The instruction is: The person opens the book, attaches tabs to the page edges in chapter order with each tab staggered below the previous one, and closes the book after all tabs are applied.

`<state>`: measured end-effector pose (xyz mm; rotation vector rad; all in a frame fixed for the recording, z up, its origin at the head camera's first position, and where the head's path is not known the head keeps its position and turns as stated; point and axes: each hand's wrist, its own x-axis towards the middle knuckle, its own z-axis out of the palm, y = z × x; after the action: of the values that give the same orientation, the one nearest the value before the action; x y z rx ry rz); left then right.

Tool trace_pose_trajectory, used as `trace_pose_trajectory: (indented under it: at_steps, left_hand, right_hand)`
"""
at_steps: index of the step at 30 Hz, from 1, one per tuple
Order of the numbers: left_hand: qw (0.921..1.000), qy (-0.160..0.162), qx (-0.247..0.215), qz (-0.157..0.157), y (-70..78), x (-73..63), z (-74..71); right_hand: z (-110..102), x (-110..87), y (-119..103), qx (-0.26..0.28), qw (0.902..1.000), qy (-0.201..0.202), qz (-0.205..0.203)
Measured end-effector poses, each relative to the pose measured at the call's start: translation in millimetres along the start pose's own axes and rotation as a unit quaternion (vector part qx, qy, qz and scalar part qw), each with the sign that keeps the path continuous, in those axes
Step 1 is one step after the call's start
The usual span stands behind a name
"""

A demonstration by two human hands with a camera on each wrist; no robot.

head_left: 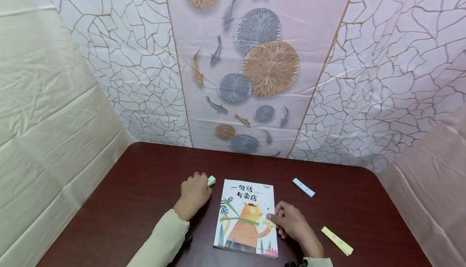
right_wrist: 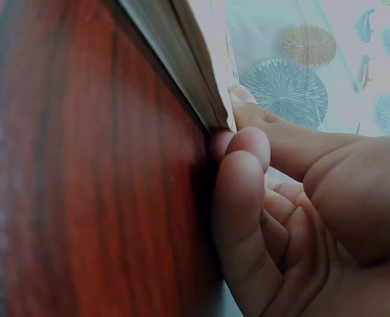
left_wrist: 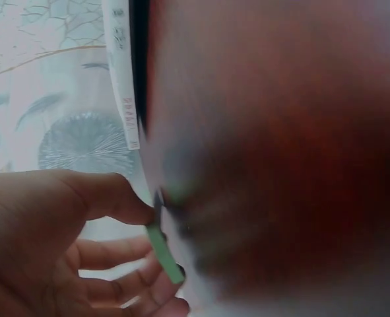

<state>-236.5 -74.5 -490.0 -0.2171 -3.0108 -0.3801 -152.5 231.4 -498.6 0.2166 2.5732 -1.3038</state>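
Note:
A picture book [head_left: 242, 230] with an orange cat on its white cover lies closed on the dark red-brown table [head_left: 138, 186]. At its right edge, my right hand [head_left: 293, 221] grips it, thumb on the cover and fingertips under the edge, as the right wrist view shows up close. Left of the book, my left hand [head_left: 194, 193] is low at the table. Its thumb and fingers pinch a folded light green paper strip [left_wrist: 163, 254], whose far end pokes out beyond the hand in the head view.
A light blue paper strip [head_left: 303, 187] lies to the right, beyond the book's top corner. Closer in, a folded yellow paper strip [head_left: 337, 241] rests right of my right hand. Patterned cloth [head_left: 240, 64] hangs behind the table's far edge, with plain cloth at both sides.

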Motion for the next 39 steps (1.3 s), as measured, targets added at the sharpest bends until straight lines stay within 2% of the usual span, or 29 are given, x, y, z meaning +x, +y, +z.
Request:
trace_pose_trajectory:
  at_steps: [10, 17, 21, 28, 32, 36, 39]
  left_hand:
    - [0.9954, 0.003, -0.035, 0.090, 17.7, 50.7, 21.7]
    - [0.9838, -0.021, -0.066, 0.166, 27.3, 70.8, 28.8]
    - [0.9829, -0.031, -0.077, 0.164, 24.5, 73.6, 26.1]
    - [0.9872, -0.018, -0.072, 0.141, 14.5, 67.8, 14.0]
    - [0.9852, -0.032, -0.071, 0.153, 14.2, 69.2, 11.4]
    - [0.9831, -0.045, -0.064, 0.165, 16.7, 76.8, 13.1]
    - [0.9772, -0.057, -0.045, 0.200, 22.3, 88.1, 14.8]
  right_hand:
    - [-1.9, 0.1, -1.6, -0.001, 0.9998, -0.007, 0.018]
    - [-1.9, 1.3, -0.8, -0.003, 0.9997, -0.006, 0.022]
    - [-3.0, 1.4, 0.2, 0.003, 0.9998, -0.010, 0.019]
    - [-4.7, 4.4, -3.0, 0.009, 0.9998, -0.015, 0.007]
    - [-4.8, 4.5, -3.3, 0.009, 0.9998, -0.008, 0.017]
    - [-2.6, 2.9, -1.1, 0.010, 0.9997, -0.009, 0.019]
    - [-1.7, 3.0, -0.9, 0.010, 0.9998, -0.007, 0.016]
